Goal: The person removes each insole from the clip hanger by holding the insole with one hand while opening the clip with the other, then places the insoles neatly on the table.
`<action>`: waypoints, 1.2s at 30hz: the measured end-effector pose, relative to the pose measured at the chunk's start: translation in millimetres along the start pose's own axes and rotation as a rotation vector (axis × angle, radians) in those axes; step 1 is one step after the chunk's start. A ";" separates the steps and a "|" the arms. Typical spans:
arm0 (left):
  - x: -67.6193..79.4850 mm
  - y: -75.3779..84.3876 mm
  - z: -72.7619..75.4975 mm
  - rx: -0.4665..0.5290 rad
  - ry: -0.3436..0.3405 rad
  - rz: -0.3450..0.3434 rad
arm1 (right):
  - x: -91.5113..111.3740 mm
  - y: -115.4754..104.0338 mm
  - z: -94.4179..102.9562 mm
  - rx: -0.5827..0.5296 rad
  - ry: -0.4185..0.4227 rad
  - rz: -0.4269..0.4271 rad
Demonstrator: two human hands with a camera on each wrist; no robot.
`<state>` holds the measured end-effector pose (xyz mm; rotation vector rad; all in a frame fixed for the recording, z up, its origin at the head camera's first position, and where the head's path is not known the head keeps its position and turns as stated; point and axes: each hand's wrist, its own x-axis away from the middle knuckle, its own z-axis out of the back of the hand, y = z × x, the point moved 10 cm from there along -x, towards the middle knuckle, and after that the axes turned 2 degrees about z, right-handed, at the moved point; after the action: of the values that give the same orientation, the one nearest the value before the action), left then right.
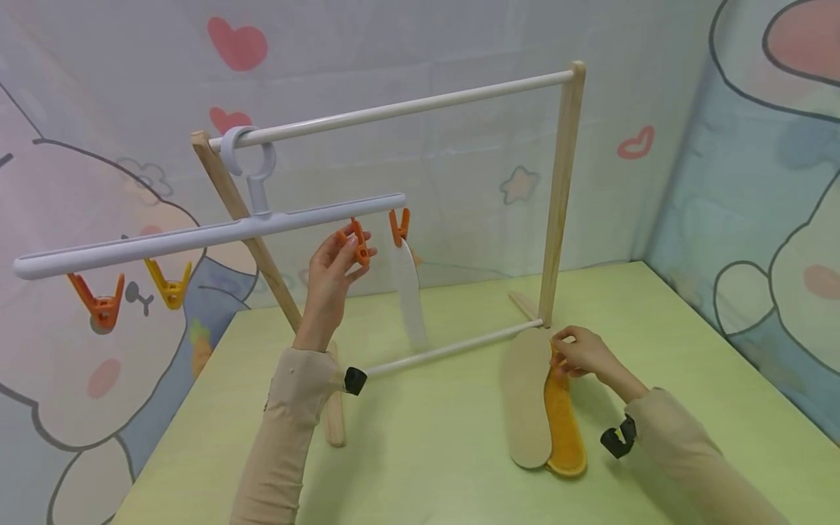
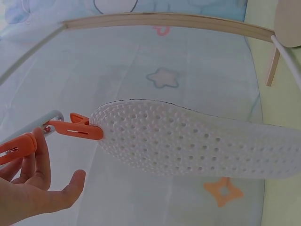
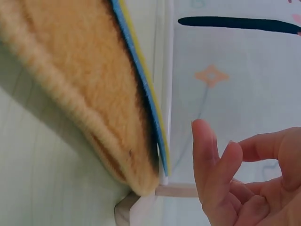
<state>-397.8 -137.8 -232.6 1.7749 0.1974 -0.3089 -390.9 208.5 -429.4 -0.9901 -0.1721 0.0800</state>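
My left hand (image 1: 333,266) pinches an orange clip (image 1: 360,244) under the white hanger (image 1: 216,232). Beside it, another orange clip (image 1: 399,227) grips the end of a white dimpled insole (image 2: 188,139), which hangs down. On the table lie a beige-topped insole (image 1: 528,401) and, partly under it, an orange fuzzy insole (image 1: 564,430). My right hand (image 1: 586,355) is at the far end of these two. In the right wrist view its bent fingers (image 3: 204,146) stand apart from the insoles, with nothing seen between them.
The hanger hooks over the top bar (image 1: 407,108) of a wooden-legged rack (image 1: 562,197). An orange clip (image 1: 103,306) and a yellow clip (image 1: 172,286) hang from its left half. A lower bar (image 1: 453,348) crosses the green table (image 1: 446,452). A patterned cloth hangs behind.
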 end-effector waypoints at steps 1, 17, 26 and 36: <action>0.2 0.1 0.2 -0.003 0.001 -0.003 | -0.7 -2.7 -1.2 -0.002 -0.004 0.007; 5.5 3.3 0.5 -0.019 -0.002 -0.004 | -1.7 -0.9 -16.9 0.370 0.078 0.043; 6.8 3.7 1.9 -0.021 0.002 -0.002 | -3.3 0.8 -14.8 0.316 0.145 0.024; 6.3 3.3 2.4 -0.036 0.000 -0.001 | -1.8 5.6 -18.9 0.025 0.102 -0.019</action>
<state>-391.1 -141.1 -231.9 1.7398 0.2025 -0.3041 -389.2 195.7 -444.4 -0.9654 -0.0870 0.0139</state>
